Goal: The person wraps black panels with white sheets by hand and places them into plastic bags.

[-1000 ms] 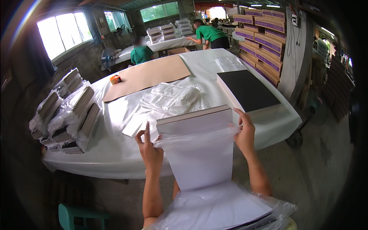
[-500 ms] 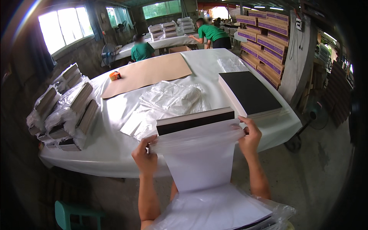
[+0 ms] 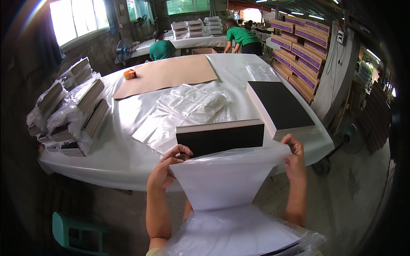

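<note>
Below both hands, a pile of white sheets in clear plastic (image 3: 235,230) is lying at the person's front. The left hand (image 3: 164,168) is pinching one side of a clear plastic bag's edge (image 3: 239,154), and the right hand (image 3: 296,160) is gripping the opposite side; the bag is spanning the gap between them, with white showing through. Just beyond the bag, between the hands, a black-faced block of boards (image 3: 220,138) is resting at the table (image 3: 106,173) edge. Past the right hand, a bigger black-topped stack (image 3: 284,102) is lying flat. Ahead of the left hand, loose plastic bags (image 3: 194,104) are lying crumpled; farther left, plastic-wrapped bundles (image 3: 74,109) are sitting piled. Farthest ahead on the table, brown paper (image 3: 171,77) is bearing an orange tape dispenser (image 3: 130,75).
</note>
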